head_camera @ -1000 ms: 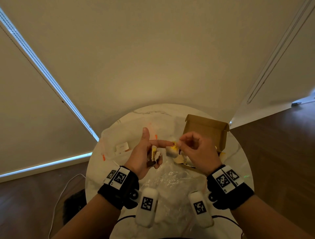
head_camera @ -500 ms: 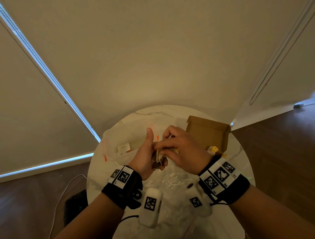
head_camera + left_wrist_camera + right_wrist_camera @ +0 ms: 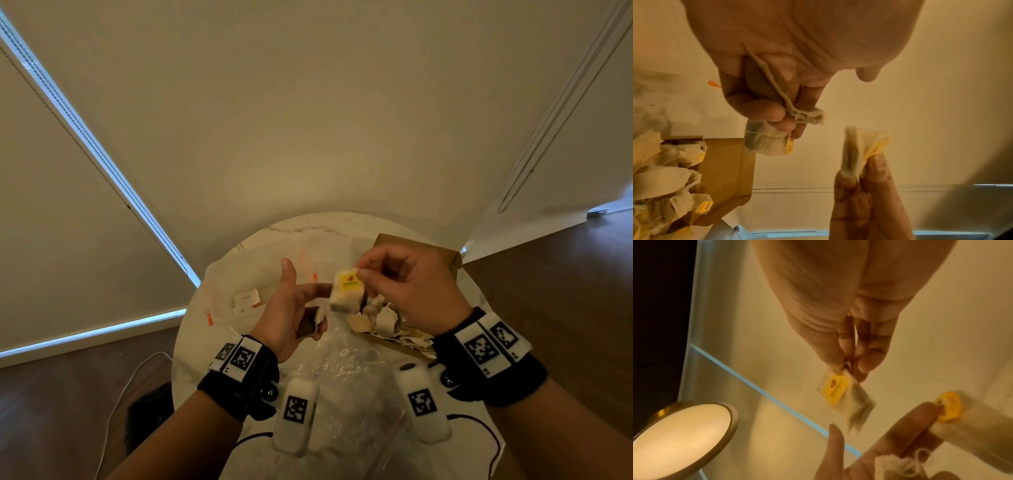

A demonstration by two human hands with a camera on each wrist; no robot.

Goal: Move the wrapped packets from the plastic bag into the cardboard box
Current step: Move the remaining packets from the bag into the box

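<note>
Your right hand (image 3: 407, 291) has pulled off the left hand (image 3: 287, 308), its grip pinching one packet (image 3: 346, 291) mid-air beside the cardboard box (image 3: 445, 260) while the left curls round more packets (image 3: 766, 141); next, probably carry right and drop in.

A pale wrapped packet (image 3: 346, 290) with a yellow label hangs in the air just left of the open brown cardboard box (image 3: 452, 257), which holds a heap of similar packets (image 3: 380, 317). The clear, crumpled plastic bag (image 3: 346, 366) lies flat nearer the viewer.
</note>
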